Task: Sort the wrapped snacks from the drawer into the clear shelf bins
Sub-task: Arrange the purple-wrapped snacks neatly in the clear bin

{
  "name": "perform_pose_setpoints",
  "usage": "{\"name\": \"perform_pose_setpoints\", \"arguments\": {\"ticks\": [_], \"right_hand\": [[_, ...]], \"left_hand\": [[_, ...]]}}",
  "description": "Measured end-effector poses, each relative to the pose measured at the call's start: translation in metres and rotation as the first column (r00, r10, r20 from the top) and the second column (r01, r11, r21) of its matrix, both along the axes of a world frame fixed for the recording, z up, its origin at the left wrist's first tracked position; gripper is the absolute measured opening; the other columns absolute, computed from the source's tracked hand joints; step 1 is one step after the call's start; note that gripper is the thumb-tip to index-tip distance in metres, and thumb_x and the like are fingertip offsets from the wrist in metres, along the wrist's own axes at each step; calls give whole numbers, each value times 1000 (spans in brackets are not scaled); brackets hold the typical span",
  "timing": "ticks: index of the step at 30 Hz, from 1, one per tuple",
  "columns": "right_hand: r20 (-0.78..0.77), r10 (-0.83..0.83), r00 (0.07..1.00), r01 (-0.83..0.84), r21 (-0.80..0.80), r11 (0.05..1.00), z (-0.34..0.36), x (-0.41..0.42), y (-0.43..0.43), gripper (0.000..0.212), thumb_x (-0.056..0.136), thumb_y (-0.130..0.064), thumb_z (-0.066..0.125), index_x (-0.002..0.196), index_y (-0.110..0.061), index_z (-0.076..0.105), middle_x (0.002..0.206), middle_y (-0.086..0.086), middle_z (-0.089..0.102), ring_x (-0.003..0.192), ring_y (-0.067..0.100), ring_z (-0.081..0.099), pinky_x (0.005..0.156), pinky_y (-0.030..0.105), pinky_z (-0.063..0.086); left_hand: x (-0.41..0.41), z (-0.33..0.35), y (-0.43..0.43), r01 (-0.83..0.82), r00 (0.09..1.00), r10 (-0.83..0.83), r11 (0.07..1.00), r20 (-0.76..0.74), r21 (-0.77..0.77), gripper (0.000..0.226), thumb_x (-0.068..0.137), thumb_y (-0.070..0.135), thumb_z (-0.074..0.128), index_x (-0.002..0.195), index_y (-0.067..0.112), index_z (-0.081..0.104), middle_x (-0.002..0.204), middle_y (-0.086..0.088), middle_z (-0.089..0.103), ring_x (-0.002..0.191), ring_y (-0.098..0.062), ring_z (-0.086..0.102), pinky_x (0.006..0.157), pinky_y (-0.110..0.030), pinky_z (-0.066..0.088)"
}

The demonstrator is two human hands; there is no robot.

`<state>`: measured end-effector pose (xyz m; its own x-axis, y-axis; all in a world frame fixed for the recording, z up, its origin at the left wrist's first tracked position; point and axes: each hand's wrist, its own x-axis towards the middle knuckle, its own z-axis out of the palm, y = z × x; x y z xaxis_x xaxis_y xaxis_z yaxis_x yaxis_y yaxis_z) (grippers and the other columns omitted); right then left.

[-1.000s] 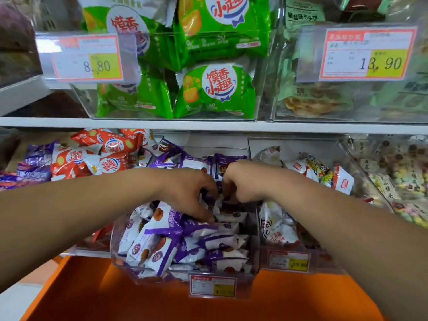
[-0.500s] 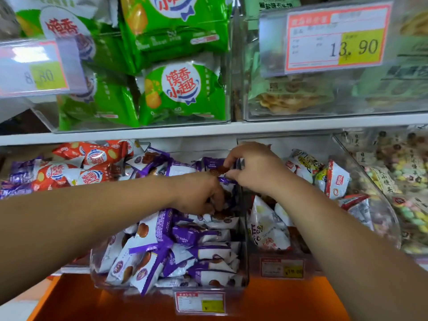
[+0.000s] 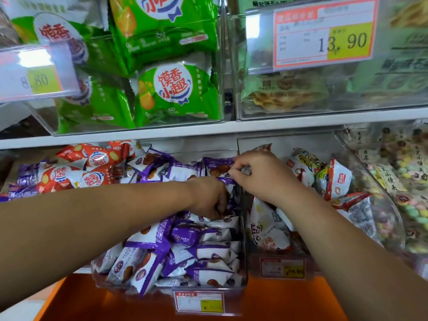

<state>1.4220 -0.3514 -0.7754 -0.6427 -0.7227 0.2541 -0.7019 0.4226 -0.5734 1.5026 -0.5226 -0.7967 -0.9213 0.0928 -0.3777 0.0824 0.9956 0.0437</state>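
Settling purple-and-white wrapped snacks (image 3: 185,251) into the middle clear bin (image 3: 166,288), as seen from the aisle. Nearest, the orange drawer (image 3: 92,304) runs below the bin's price tag (image 3: 199,302). The snacks lie heaped inside the bin, filling it almost to the rim. Above the heap, the left hand (image 3: 208,198) reaches in with fingers curled down among the packs. Whether they grip one cannot be told, as the tips are buried. Just beside it, at the bin's right rear corner, the right hand (image 3: 261,177) pinches the edge of one purple pack (image 3: 218,167) between thumb and curled fingers. Done well, this step probably wants the left hand pressing the heap flat while the right tucks its pack down inside the dividing wall, so that none slips into the neighbouring bin (image 3: 254,256) of white packs. Farther back lie red packets (image 3: 92,158); beyond the shelf board (image 3: 231,128) sit green packets (image 3: 171,93).
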Motion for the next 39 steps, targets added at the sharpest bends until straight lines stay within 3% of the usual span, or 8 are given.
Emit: {"name": "perform_pose_setpoints", "arguments": {"ticks": [5, 11, 16, 22, 27, 32, 34, 39], "right_hand": [[18, 19, 1000, -20, 37, 999, 3, 4, 3, 16, 93, -43, 67, 82, -33, 71, 89, -11, 73, 78, 13, 67, 76, 40, 59], [-7, 135, 991, -131, 216, 968, 25, 21, 2, 17, 82, -34, 74, 97, -42, 72, 96, -16, 72, 93, 13, 65, 97, 37, 51], [-44, 169, 985, -120, 531, 839, 42, 32, -9, 23, 69, -42, 86, 79, -26, 71, 74, -6, 64, 72, 17, 63, 58, 28, 50], [-183, 217, 959, -21, 717, 696, 48, 40, -33, 33, 74, -47, 87, 80, -26, 62, 84, -1, 62, 71, 17, 55, 57, 26, 38], [-105, 192, 976, -61, 711, 701, 49, 36, -32, 7, 86, -27, 74, 85, -23, 69, 85, 0, 63, 72, 17, 56, 61, 29, 39], [-155, 211, 965, -19, 762, 648, 45, 40, -41, 20, 84, -37, 78, 96, -27, 66, 100, 3, 49, 72, 20, 48, 76, 36, 50], [-184, 188, 965, -8, 694, 720, 45, 37, -38, 11, 85, -28, 73, 82, -26, 62, 101, 4, 51, 74, 22, 53, 71, 35, 47], [-144, 28, 989, 25, 357, 934, 44, 21, -9, 9, 89, -30, 66, 86, -33, 74, 98, -9, 65, 89, 15, 61, 76, 29, 52]], "left_hand": [[2, 7, -11, -49, 999, 50, 982, -4, 180, 11, 86, 25, 79, 96, 26, 82, 93, 13, 77, 82, -6, 67, 80, -27, 54], [5, 24, -31, -217, 976, 176, 815, 127, 537, 23, 86, 12, 81, 103, 27, 76, 100, 2, 79, 99, -17, 74, 100, -40, 56], [6, 22, -34, -235, 964, 108, 768, 241, 596, 30, 94, 2, 69, 107, 30, 68, 112, -5, 77, 112, -20, 70, 106, -40, 52], [9, 23, -35, -229, 966, 111, 789, 235, 570, 22, 97, 1, 65, 106, 21, 69, 105, -1, 77, 94, -6, 69, 93, -24, 53], [14, 31, -32, -260, 966, 206, 774, 158, 578, 25, 92, -3, 67, 108, 15, 74, 104, 3, 77, 99, -13, 71, 97, -27, 55], [20, 30, -25, -179, 983, 175, 863, 54, 472, 20, 80, 26, 87, 98, 24, 78, 94, 11, 78, 86, -6, 72, 81, -27, 58], [18, 22, -21, -150, 986, 166, 882, 4, 447, 16, 81, 22, 86, 84, 32, 75, 87, 13, 77, 77, -4, 70, 74, -27, 55], [11, 16, -16, -163, 984, 180, 901, -4, 402, 16, 82, 23, 85, 95, 29, 78, 88, 9, 78, 84, -11, 73, 82, -37, 60]]}}
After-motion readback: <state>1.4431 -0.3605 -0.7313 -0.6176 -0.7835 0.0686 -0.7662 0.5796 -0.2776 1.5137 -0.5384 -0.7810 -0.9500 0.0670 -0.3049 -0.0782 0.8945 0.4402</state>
